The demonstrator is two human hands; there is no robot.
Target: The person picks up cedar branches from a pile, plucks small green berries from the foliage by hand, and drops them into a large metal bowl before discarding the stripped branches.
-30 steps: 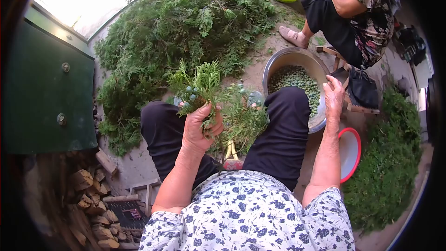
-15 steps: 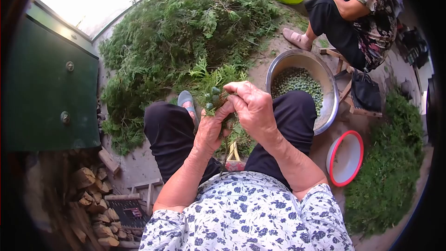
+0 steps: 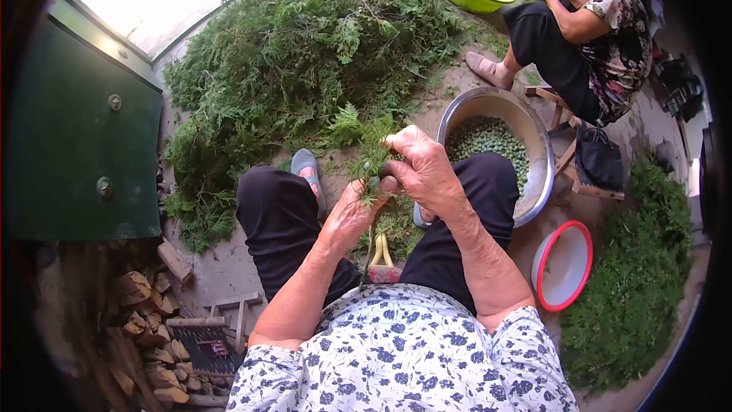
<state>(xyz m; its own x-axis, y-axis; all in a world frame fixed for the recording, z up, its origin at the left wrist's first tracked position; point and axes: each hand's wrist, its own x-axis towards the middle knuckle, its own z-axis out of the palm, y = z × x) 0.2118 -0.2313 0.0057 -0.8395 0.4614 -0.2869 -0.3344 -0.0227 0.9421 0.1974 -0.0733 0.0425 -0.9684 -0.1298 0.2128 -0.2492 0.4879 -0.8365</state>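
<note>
A leafy cypress sprig (image 3: 372, 151) with small bluish-green cones is held up between my knees. My left hand (image 3: 355, 212) is closed round its lower part, thumb toward the right. My right hand (image 3: 424, 172) meets it from the right, thumb and fingers bent in against the foliage; what lies between those fingertips is partly hidden. Just beyond my right knee stands a wide metal basin (image 3: 544, 145) with many picked green cones (image 3: 492, 143) in it. In front of my feet rises a large heap of cypress branches (image 3: 305, 53).
A co-worker (image 3: 587, 46) sits at upper right, handling greenery beside a lime-green basin (image 3: 488, 4). A red-rimmed white basin (image 3: 540, 278) leans at my right, near more cut greenery (image 3: 629, 282). Split firewood (image 3: 133, 290) and a dark green cabinet (image 3: 76, 130) are at left.
Both my hands have shifted slightly right with the sprig. Fewer cones show on its near side now, and more foliage faces me. The co-worker's hands have also moved a little.
</note>
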